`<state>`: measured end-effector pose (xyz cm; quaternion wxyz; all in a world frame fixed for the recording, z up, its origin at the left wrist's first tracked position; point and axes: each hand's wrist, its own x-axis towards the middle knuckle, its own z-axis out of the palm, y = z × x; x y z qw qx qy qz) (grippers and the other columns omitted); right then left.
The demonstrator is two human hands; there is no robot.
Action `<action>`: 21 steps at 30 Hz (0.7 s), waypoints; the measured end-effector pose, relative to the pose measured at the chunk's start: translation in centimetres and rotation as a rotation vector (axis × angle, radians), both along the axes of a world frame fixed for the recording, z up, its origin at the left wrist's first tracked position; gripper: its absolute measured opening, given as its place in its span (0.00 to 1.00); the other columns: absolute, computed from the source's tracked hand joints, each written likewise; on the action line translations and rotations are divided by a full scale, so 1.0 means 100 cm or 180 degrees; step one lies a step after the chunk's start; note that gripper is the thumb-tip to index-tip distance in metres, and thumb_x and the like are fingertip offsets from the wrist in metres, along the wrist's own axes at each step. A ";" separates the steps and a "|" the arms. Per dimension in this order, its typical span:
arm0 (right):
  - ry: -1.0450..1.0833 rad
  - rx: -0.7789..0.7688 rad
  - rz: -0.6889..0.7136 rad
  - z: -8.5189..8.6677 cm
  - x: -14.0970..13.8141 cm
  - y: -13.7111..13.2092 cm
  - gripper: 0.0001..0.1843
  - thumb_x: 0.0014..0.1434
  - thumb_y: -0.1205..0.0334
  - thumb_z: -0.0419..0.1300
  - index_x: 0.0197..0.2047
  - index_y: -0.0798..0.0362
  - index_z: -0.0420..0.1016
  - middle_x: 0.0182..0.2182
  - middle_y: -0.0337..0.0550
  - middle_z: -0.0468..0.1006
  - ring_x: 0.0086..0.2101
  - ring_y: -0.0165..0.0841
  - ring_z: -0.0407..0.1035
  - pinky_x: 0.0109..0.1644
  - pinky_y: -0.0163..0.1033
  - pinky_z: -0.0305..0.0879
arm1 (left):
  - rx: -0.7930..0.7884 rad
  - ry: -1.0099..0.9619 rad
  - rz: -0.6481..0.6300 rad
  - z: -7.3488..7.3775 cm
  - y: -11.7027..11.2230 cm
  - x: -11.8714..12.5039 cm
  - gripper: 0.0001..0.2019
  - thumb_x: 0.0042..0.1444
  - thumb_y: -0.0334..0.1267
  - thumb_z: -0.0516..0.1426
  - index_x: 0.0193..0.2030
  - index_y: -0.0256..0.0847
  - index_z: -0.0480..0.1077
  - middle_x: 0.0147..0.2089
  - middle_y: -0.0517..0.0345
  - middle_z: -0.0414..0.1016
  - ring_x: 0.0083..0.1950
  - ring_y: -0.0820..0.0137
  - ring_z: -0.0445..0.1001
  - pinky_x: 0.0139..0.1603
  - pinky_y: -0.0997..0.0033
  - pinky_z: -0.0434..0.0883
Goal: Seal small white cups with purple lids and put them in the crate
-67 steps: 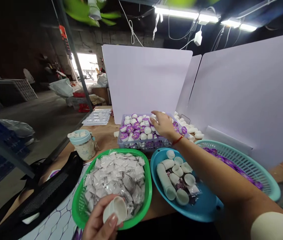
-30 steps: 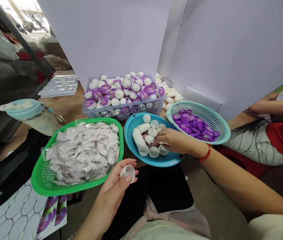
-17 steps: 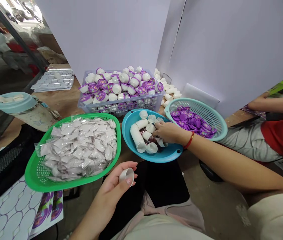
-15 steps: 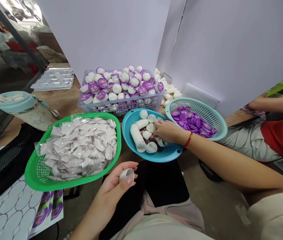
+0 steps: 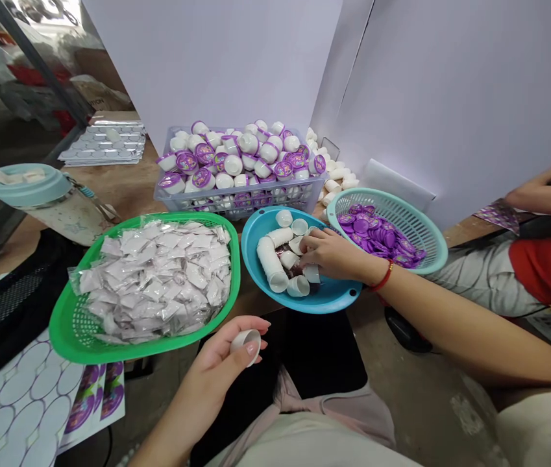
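Observation:
My left hand (image 5: 214,357) is shut on a small white plastic cup (image 5: 246,345), just below the front rim of the green basket (image 5: 158,356). That basket is heaped with silver sachets (image 5: 156,279). My right hand (image 5: 332,254) reaches into a blue plastic bowl (image 5: 326,303), its fingertips among loose white cups (image 5: 298,286). A nested stack of white cups (image 5: 268,263) lies to the left of those fingers. The hand hides part of the bowl, so I cannot tell whether it grips a cup.
Behind stands a crate (image 5: 256,197) of purple-labelled white cups (image 5: 226,164), with loose white cups (image 5: 337,172) beside it. A teal basket (image 5: 431,245) holds purple lids (image 5: 371,232). A water bottle (image 5: 61,207) stands at left. A co-worker's arm (image 5: 538,196) shows at right.
My right hand has moved from over the crate down into the blue bowl. My left hand has dropped below the green basket, still holding the cup.

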<state>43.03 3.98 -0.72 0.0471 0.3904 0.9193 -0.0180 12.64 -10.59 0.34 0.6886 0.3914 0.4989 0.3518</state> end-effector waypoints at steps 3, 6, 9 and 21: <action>-0.0136 -0.0003 -0.0056 -0.001 -0.012 0.000 0.15 0.65 0.66 0.63 0.51 0.44 0.88 0.52 0.51 0.77 0.54 0.50 0.64 0.54 0.50 0.54 | 0.0039 -0.0006 -0.0048 -0.003 0.001 -0.001 0.14 0.60 0.51 0.67 0.45 0.46 0.84 0.49 0.53 0.82 0.49 0.61 0.78 0.49 0.69 0.74; -0.0432 0.0057 -0.0049 -0.003 -0.024 -0.001 0.19 0.62 0.65 0.65 0.55 0.47 0.86 0.55 0.56 0.74 0.55 0.54 0.62 0.54 0.54 0.54 | 0.0042 -0.0018 -0.0197 -0.007 0.001 -0.002 0.15 0.60 0.53 0.67 0.46 0.47 0.84 0.48 0.53 0.82 0.48 0.61 0.78 0.49 0.69 0.75; -0.0630 0.0065 -0.0001 -0.005 -0.029 -0.003 0.15 0.63 0.65 0.63 0.50 0.49 0.87 0.57 0.58 0.73 0.56 0.56 0.61 0.56 0.58 0.55 | 0.0030 -0.0019 -0.0175 -0.009 -0.001 -0.004 0.15 0.60 0.53 0.67 0.46 0.47 0.84 0.47 0.53 0.82 0.48 0.62 0.78 0.49 0.68 0.75; 0.2234 0.0257 0.0154 0.037 -0.019 -0.042 0.11 0.68 0.66 0.64 0.49 0.46 0.86 0.50 0.50 0.80 0.52 0.44 0.73 0.58 0.53 0.71 | -0.0450 -0.1292 0.0588 0.000 0.012 0.021 0.23 0.57 0.54 0.71 0.52 0.40 0.82 0.50 0.51 0.82 0.50 0.63 0.80 0.52 0.70 0.79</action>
